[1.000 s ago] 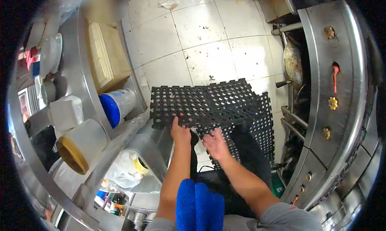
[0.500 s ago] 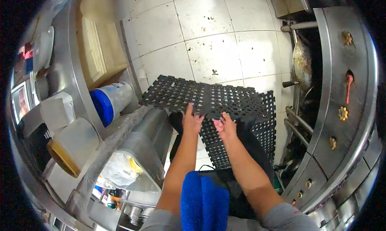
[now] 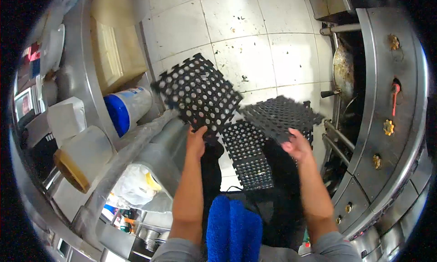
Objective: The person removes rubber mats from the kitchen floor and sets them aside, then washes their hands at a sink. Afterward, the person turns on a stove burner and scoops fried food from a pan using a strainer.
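Two black perforated rubber floor mat tiles are in my hands, held apart above the floor. My left hand (image 3: 196, 143) grips the near corner of the left mat tile (image 3: 195, 91), which is tilted so the white floor shows through its round holes. My right hand (image 3: 298, 146) is closed on the near edge of the right mat tile (image 3: 277, 118), which is slanted and slightly blurred. Beneath them, more perforated matting (image 3: 248, 148) lies on the floor between my legs.
White floor tiles (image 3: 241, 57) with dark debris stretch ahead. At right stands a steel stove front (image 3: 382, 102) with knobs, beside a pan (image 3: 343, 70). On the left are a steel shelf, a blue-lidded tub (image 3: 129, 109) and a bin (image 3: 159, 166) with a plastic bag (image 3: 136, 184).
My hands have moved apart. The mat section that was in one piece ahead of me is now two separate tiles, one swung left and one right.
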A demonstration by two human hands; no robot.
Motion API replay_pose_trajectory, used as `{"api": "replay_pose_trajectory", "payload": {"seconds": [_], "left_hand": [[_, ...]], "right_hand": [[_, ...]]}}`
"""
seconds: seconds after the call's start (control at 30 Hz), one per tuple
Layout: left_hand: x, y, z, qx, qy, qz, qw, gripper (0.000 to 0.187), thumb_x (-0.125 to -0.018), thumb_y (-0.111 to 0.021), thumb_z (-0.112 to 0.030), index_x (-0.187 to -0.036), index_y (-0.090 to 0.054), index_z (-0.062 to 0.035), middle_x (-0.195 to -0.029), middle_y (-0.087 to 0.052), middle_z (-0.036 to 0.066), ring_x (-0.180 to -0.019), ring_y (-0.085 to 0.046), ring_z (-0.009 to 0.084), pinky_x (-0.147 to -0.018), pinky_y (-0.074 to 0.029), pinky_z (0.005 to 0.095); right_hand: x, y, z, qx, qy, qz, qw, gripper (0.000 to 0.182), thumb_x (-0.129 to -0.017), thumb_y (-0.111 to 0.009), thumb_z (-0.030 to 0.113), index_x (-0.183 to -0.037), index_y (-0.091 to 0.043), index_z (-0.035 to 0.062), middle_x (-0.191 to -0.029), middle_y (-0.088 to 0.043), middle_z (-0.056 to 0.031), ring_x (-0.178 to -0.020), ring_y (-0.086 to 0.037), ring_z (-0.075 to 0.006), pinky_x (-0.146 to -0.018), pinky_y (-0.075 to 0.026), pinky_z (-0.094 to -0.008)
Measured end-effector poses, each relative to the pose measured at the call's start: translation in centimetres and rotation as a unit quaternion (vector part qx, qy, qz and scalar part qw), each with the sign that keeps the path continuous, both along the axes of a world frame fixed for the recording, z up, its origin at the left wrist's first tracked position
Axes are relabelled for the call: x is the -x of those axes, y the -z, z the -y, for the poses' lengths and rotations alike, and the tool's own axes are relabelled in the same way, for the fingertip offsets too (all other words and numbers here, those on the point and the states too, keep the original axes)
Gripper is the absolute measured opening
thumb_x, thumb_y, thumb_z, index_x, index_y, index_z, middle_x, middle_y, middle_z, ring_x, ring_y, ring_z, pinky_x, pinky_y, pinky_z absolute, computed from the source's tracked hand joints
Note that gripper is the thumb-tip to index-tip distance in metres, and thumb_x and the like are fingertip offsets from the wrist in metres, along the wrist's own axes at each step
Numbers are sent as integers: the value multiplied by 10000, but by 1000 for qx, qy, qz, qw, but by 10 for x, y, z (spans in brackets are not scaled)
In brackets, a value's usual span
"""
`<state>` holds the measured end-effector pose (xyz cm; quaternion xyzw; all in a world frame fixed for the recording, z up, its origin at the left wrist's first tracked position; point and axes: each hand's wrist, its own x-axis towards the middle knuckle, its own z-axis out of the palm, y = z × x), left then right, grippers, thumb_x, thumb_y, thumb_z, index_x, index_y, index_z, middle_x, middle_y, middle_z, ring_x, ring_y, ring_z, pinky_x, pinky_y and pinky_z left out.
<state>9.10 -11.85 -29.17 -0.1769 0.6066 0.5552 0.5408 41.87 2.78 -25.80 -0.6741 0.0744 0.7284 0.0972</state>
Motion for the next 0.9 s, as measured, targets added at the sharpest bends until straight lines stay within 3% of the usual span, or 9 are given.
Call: {"api": "replay_pose_trajectory", "payload": {"seconds": [0.13,0.33,0.43,0.5,0.57,0.73,0.77,0.83,0.9], "left_hand": [[58,-11,-11,171,244,-279,913,401,-761,-520,-53,-1147,-444,26,-1015,-565,148,-909,-560,263,-793,-440,326],[67,-60,-57,252,359,-501,746,399,-755,-495,-52,-1142,-453,39,-1043,-544,237,-981,-525,355,-857,-398,384],[24,-43,-87,238,329,-540,737,381,-753,-481,-35,-1127,-464,35,-1033,-541,246,-981,-522,356,-854,-399,390],[-20,-21,-113,143,324,-550,756,347,-740,-471,-6,-1085,-493,26,-935,-566,253,-895,-547,388,-789,-429,404],[-56,-57,-145,8,368,-473,801,353,-743,-512,-45,-1089,-496,22,-892,-568,266,-848,-539,422,-776,-431,418],[38,-52,-107,110,255,-321,906,315,-787,-495,-81,-1088,-450,0,-836,-579,127,-677,-591,175,-446,-485,306],[60,-54,-100,109,223,-297,922,315,-793,-487,-100,-1088,-451,5,-809,-574,120,-657,-578,165,-453,-473,299],[84,-34,-84,202,296,-554,751,324,-778,-484,-96,-1088,-460,-5,-793,-586,159,-673,-591,245,-535,-481,358],[80,-36,-90,261,364,-580,681,319,-768,-482,-90,-1077,-467,-11,-818,-587,182,-703,-588,295,-590,-474,389]], "right_hand": [[-49,-33,-41,-156,-292,200,922,256,-778,-570,312,-866,-568,72,-712,-583,-37,-649,-553,-148,-531,-438,-277],[-28,-42,-101,-388,-553,464,573,285,-767,-542,250,-887,-551,-8,-767,-609,-181,-715,-604,-284,-649,-461,-379],[35,-11,-98,-345,-498,330,724,238,-768,-509,194,-906,-529,1,-620,-582,-130,-568,-602,-253,-508,-470,-388],[112,-13,-77,-333,-568,329,677,253,-764,-528,188,-926,-527,-6,-749,-601,-199,-744,-601,-321,-679,-470,-427],[154,-28,-66,-461,-626,98,621,347,-782,-526,264,-978,-553,-21,-958,-569,-256,-887,-547,-411,-788,-442,-416],[83,-46,-117,-284,-512,164,794,437,-780,-532,324,-995,-534,-56,-890,-605,-221,-817,-599,-330,-694,-490,-379],[49,-32,-126,-308,-519,222,766,414,-781,-528,313,-973,-538,-54,-865,-603,-221,-799,-598,-339,-685,-486,-390],[26,-18,-129,-328,-525,279,734,393,-782,-524,302,-952,-542,-52,-839,-600,-221,-781,-597,-348,-675,-483,-402],[21,-19,-127,-397,-614,423,535,324,-782,-512,263,-911,-550,-33,-807,-589,-227,-776,-583,-372,-685,-468,-426]]}}
